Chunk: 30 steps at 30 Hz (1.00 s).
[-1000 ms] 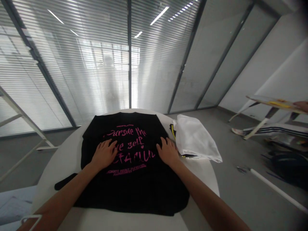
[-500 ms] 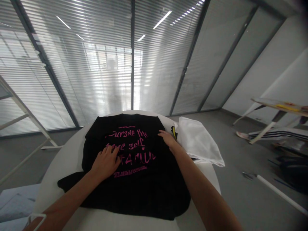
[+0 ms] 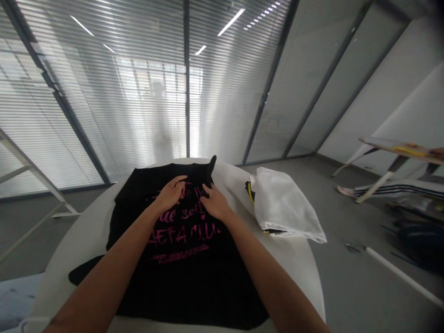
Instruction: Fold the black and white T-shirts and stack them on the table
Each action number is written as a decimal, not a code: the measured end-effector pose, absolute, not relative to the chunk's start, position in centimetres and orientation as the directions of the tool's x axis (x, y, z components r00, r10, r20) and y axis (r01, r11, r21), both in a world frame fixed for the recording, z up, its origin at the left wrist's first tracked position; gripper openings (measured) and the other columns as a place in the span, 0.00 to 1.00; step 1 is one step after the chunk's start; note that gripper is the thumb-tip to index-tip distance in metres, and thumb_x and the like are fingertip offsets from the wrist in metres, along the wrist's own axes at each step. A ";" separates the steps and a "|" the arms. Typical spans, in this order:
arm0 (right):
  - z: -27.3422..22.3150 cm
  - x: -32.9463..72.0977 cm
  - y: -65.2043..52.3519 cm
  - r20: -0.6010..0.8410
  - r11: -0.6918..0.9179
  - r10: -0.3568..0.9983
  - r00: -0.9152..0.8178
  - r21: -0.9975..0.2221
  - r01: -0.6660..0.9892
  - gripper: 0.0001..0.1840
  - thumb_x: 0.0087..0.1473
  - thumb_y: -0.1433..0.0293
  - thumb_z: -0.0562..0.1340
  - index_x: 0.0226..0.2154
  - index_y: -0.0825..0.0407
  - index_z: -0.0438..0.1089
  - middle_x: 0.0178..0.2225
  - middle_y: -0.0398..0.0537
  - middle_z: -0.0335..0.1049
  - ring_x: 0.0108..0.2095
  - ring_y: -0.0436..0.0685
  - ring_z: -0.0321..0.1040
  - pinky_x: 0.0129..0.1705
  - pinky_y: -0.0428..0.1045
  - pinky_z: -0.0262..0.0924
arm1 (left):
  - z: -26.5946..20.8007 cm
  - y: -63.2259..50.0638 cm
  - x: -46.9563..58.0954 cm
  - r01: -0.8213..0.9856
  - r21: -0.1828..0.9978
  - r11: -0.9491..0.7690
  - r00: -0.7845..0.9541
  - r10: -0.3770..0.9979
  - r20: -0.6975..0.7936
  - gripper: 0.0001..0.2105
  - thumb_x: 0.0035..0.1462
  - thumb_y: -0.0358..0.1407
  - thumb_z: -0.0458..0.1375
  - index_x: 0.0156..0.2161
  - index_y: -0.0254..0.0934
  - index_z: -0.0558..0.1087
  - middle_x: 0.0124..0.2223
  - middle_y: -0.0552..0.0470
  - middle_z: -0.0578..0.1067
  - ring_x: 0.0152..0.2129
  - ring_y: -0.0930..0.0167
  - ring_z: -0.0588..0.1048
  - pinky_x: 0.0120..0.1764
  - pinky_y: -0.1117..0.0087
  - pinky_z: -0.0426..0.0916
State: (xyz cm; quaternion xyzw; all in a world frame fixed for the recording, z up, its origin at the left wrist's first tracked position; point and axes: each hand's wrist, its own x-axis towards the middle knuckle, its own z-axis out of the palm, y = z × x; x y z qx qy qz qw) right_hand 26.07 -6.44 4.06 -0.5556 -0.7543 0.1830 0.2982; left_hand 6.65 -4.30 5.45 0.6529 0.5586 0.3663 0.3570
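A black T-shirt (image 3: 194,286) with pink lettering lies spread on a round white table (image 3: 308,286). My left hand (image 3: 171,192) rests over the upper lines of the print, fingers stretched forward and apart. Just right of it, my right hand (image 3: 213,201) is closed on the shirt's right side, thumb and fingers pinching the cloth. Above that hand the shirt's upper right edge stands up in a fold. Part of the lettering is hidden behind my hands.
Folded white cloth (image 3: 286,203) lies at the table's right over a black and yellow item (image 3: 250,193). A white metal frame (image 3: 38,175) stands left. On the right are another table (image 3: 398,147), a person's striped trouser leg (image 3: 398,188) and a white pole (image 3: 398,275) on the floor.
My right hand has moved left, bringing the shirt's right side inward and raising its upper edge. My left hand has slid up and right across the print.
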 end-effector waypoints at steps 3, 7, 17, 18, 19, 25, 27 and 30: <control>3.9 24.8 -7.4 0.233 0.453 0.891 -0.390 -0.533 0.715 0.31 0.55 0.69 0.55 0.62 0.53 0.59 0.66 0.53 0.49 0.63 0.60 0.52 0.62 0.54 0.52 | 4.9 -2.0 8.3 0.413 0.891 -0.189 0.148 0.979 0.139 0.25 0.64 0.44 0.46 0.64 0.43 0.60 0.51 0.45 0.74 0.28 0.71 0.75 0.24 0.73 0.68; 3.4 24.7 -7.6 0.125 0.525 0.833 -0.538 -0.485 0.699 0.27 0.57 0.68 0.55 0.58 0.54 0.64 0.66 0.56 0.49 0.61 0.63 0.57 0.59 0.56 0.55 | 3.1 0.4 9.4 0.438 0.875 -0.206 0.197 0.972 0.130 0.23 0.63 0.43 0.48 0.60 0.38 0.68 0.57 0.44 0.72 0.40 0.65 0.76 0.32 0.72 0.71; 3.7 24.3 -8.0 -0.073 0.619 0.733 -0.677 -0.342 0.707 0.18 0.59 0.66 0.53 0.45 0.54 0.73 0.60 0.59 0.61 0.52 0.64 0.68 0.54 0.58 0.62 | 1.5 4.2 8.7 0.547 0.832 -0.096 0.208 0.978 -0.023 0.32 0.55 0.44 0.59 0.64 0.38 0.62 0.34 0.48 0.79 0.22 0.70 0.73 0.26 0.71 0.65; 3.6 24.3 -8.0 -0.078 0.619 0.733 -0.676 -0.337 0.709 0.18 0.59 0.66 0.53 0.45 0.54 0.74 0.60 0.59 0.61 0.51 0.64 0.69 0.53 0.59 0.63 | 1.4 4.8 8.8 0.589 0.801 -0.108 0.199 0.980 -0.014 0.36 0.53 0.45 0.61 0.65 0.38 0.59 0.37 0.46 0.79 0.25 0.68 0.76 0.29 0.70 0.67; 3.6 24.2 -8.0 -0.082 0.618 0.733 -0.675 -0.334 0.711 0.18 0.59 0.66 0.53 0.44 0.54 0.74 0.60 0.59 0.61 0.50 0.64 0.70 0.52 0.59 0.64 | 1.3 5.3 9.0 0.639 0.760 -0.121 0.185 0.983 0.000 0.40 0.51 0.45 0.63 0.66 0.37 0.56 0.42 0.44 0.79 0.30 0.65 0.77 0.33 0.69 0.69; 3.3 24.5 -7.6 -0.118 0.621 0.713 -0.691 -0.352 0.700 0.22 0.59 0.64 0.53 0.50 0.57 0.70 0.64 0.62 0.53 0.53 0.69 0.67 0.52 0.61 0.64 | 0.1 7.7 10.2 0.805 0.591 -0.061 0.043 0.998 0.044 0.49 0.46 0.39 0.65 0.69 0.34 0.44 0.54 0.32 0.72 0.50 0.53 0.73 0.49 0.59 0.65; 3.4 24.8 -7.4 -0.122 0.625 0.703 -0.700 -0.363 0.691 0.23 0.59 0.62 0.54 0.52 0.56 0.70 0.65 0.62 0.51 0.54 0.70 0.66 0.53 0.61 0.63 | 0.0 8.1 10.2 0.720 0.694 -0.008 -0.051 0.997 0.065 0.44 0.46 0.34 0.64 0.67 0.32 0.51 0.55 0.31 0.71 0.52 0.52 0.71 0.51 0.58 0.64; 3.9 25.2 -7.3 -0.126 0.625 0.695 -0.708 -0.381 0.681 0.23 0.60 0.63 0.53 0.52 0.56 0.70 0.66 0.60 0.48 0.56 0.70 0.63 0.55 0.61 0.61 | 0.3 8.1 9.7 0.473 0.881 0.009 -0.189 0.978 0.092 0.36 0.45 0.29 0.61 0.62 0.29 0.61 0.54 0.34 0.73 0.50 0.55 0.72 0.49 0.60 0.67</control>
